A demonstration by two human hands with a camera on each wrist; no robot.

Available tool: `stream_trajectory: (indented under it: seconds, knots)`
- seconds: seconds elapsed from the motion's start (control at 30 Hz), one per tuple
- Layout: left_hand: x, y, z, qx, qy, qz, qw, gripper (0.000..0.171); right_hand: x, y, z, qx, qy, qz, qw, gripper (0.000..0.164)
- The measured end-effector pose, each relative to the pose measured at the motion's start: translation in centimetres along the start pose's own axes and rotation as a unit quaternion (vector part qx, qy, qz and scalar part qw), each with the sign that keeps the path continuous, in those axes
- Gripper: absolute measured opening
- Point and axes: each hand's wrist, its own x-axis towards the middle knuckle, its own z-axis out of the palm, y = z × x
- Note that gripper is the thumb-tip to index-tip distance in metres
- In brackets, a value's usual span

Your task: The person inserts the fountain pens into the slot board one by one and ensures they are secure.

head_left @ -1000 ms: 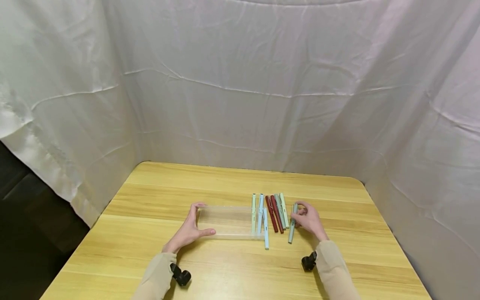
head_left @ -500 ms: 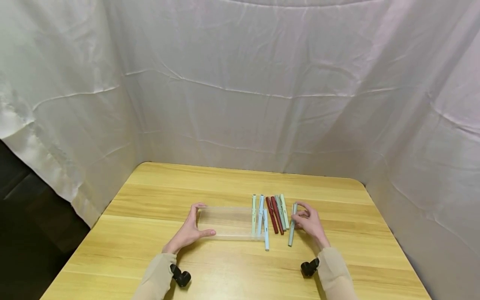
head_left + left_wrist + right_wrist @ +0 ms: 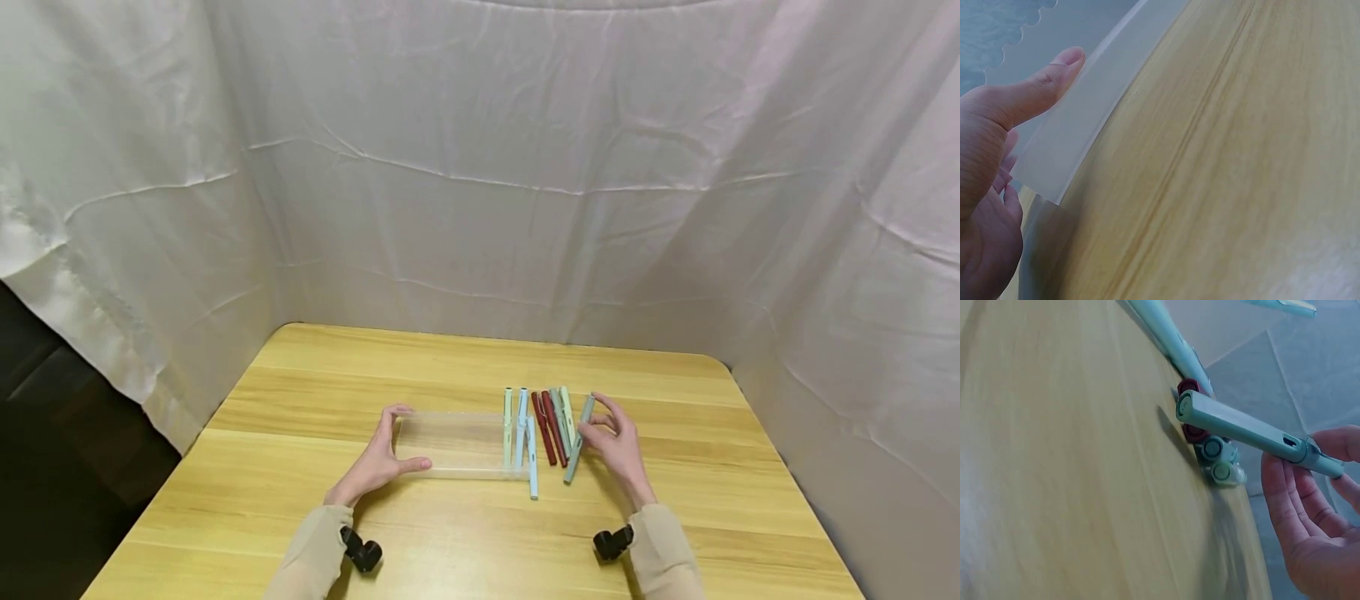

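Note:
My left hand (image 3: 378, 462) grips the left end of a clear plastic tray (image 3: 450, 443), thumb on the near side and fingers at the far side. The left wrist view shows a scalloped edge on the tray (image 3: 1066, 144). A light green pen (image 3: 507, 429) and a light blue pen (image 3: 521, 429) lie across its right end. Another light blue pen (image 3: 532, 462) lies at that end, jutting towards me. In my right hand (image 3: 618, 446) a grey-green capped pen (image 3: 1241, 428) is pinched by its cap end, raised off the table and slanted.
Right of the tray, two dark red pens (image 3: 550, 429), a grey-green pen (image 3: 559, 421) and a pale green pen (image 3: 568, 417) lie side by side on the wooden table (image 3: 465, 533). A pale curtain (image 3: 480, 208) hangs behind the table and at both sides.
The right hand has shifted the grey-green pen slightly left and tilted it, its lower end now nearer the row of pens. My left hand and the tray have stayed put.

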Motion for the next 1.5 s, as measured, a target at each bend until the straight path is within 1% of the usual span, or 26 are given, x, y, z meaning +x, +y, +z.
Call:
stream_trajectory:
  seconds: [0.23, 0.33, 0.5, 0.77, 0.97, 1.13, 1.3, 1.5]
  knots:
    - [0.0, 0.0, 0.0, -0.005, 0.001, -0.004, 1.0000, 0.089, -0.4, -0.4, 0.7, 0.015, 0.012, -0.022, 1.000, 0.067]
    - [0.0, 0.1, 0.0, -0.004, 0.000, -0.002, 1.0000, 0.090, -0.5, -0.7, 1.1, 0.018, 0.010, -0.034, 0.999, 0.068]
    - [0.0, -0.1, 0.0, 0.002, 0.003, 0.005, 1.0000, 0.091, -0.6, -1.2, 1.7, 0.006, 0.010, -0.051, 0.999, 0.067]
    - [0.1, -0.1, 0.0, 0.004, 0.003, 0.007, 1.0000, 0.091, -0.8, -2.4, 2.7, -0.002, 0.014, -0.070, 0.997, 0.066]
    - [0.0, 0.1, 0.0, 0.000, 0.001, -0.002, 1.0000, 0.092, -1.0, -2.8, 3.4, -0.010, 0.014, -0.096, 0.995, 0.063]
    - [-0.1, 0.1, 0.0, -0.009, 0.000, -0.015, 0.9998, 0.094, -1.0, -2.9, 4.0, -0.014, 0.007, -0.119, 0.993, 0.062]
    - [-0.1, 0.2, 0.0, -0.008, 0.000, -0.011, 0.9999, 0.095, -1.0, -3.0, 4.5, -0.004, -0.004, -0.132, 0.991, 0.062]
    - [-0.1, 0.1, 0.0, -0.008, 0.002, -0.014, 0.9999, 0.095, -0.9, -3.3, 5.2, 0.000, -0.016, -0.156, 0.988, 0.062]
